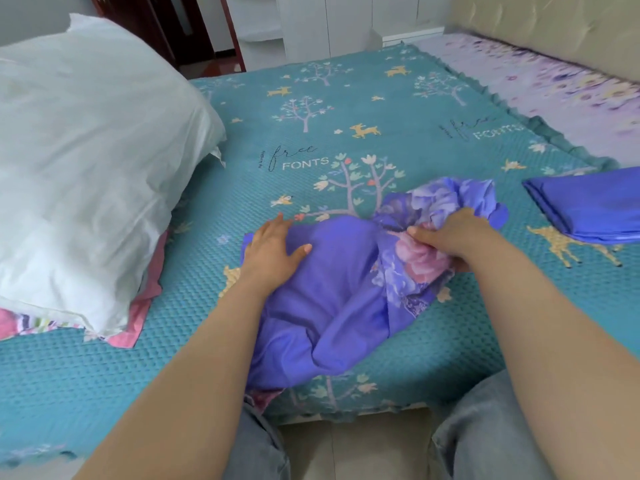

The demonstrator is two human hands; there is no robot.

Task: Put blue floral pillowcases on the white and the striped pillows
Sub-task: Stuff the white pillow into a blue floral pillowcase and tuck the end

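Observation:
A crumpled blue floral pillowcase (332,292) lies on the teal bedspread (346,116) in front of me. My left hand (273,251) rests flat on its plain blue left part, fingers spread. My right hand (450,237) grips a bunched fold with pink flowers at its right side. A second blue pillowcase (588,206) lies folded at the right edge. The white pillow (86,161) sits at the left on top of a striped pillow (41,322), of which only a pink and striped edge shows.
A lilac floral sheet (554,84) covers the far right of the bed beside a beige padded headboard (554,22). White cabinets (311,26) and a dark door stand beyond the bed. My knees in grey jeans (485,427) are at the near bed edge.

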